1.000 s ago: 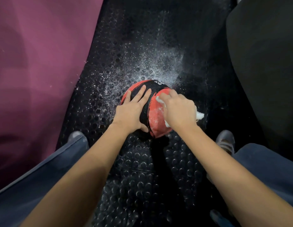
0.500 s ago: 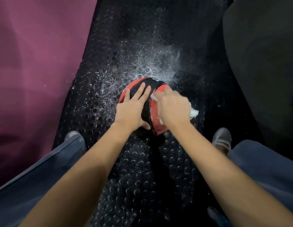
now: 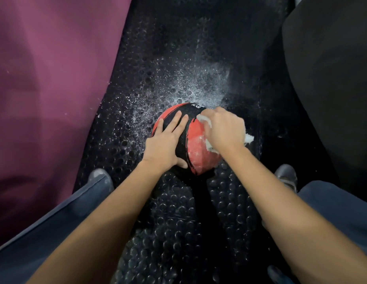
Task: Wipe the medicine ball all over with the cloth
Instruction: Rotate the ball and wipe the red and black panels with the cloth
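On one ball — two hands, one cloth

The medicine ball sits on the floor mat between two shoes; left hand lies on its left, right hand and cloth on its right.

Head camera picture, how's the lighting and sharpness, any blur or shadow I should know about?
Head view: dim overall, brightest on the white powder scattered on the black mat. The ball and left hand look fairly sharp; the right hand gripping the cloth is slightly smeared. A dark shadow falls below the ball. Wide-angle bending shows at the edges.
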Action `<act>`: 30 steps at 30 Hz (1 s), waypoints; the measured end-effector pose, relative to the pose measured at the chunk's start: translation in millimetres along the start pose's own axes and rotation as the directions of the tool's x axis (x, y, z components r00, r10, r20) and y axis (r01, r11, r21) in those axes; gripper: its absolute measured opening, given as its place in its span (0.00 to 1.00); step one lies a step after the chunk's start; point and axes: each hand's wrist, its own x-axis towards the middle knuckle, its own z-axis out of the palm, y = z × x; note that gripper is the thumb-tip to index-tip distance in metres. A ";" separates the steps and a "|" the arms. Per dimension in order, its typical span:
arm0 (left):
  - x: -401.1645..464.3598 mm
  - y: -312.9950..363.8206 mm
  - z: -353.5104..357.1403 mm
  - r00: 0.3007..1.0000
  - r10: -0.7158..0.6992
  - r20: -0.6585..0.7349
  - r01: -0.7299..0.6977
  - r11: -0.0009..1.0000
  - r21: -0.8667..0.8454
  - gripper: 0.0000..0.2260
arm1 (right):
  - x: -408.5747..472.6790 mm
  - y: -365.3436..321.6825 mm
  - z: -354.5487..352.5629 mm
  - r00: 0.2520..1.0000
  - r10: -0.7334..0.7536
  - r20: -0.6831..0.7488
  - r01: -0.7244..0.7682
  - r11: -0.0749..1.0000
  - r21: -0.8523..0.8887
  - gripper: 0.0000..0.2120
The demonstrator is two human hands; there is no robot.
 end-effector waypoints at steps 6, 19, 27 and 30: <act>0.5 -18.1 -14.1 0.999 0.044 0.021 -0.042 0.994 -0.104 0.53 | -11.8 -16.7 4.2 1.000 -0.017 -0.006 0.017 0.998 0.052 0.10; -9.5 -23.2 -8.4 0.991 0.062 0.115 -0.055 0.996 -0.065 0.52 | -10.4 2.9 11.4 0.985 0.170 0.025 -0.172 0.966 0.192 0.12; -10.8 -23.9 -11.9 0.990 0.068 0.127 -0.064 0.997 -0.032 0.51 | -8.9 10.4 20.5 0.973 0.223 0.064 -0.232 0.946 0.227 0.11; -11.5 -25.4 -13.2 0.991 0.046 0.125 -0.040 0.998 -0.049 0.51 | -29.9 -14.3 18.8 0.998 0.028 -0.057 -0.013 0.972 0.236 0.11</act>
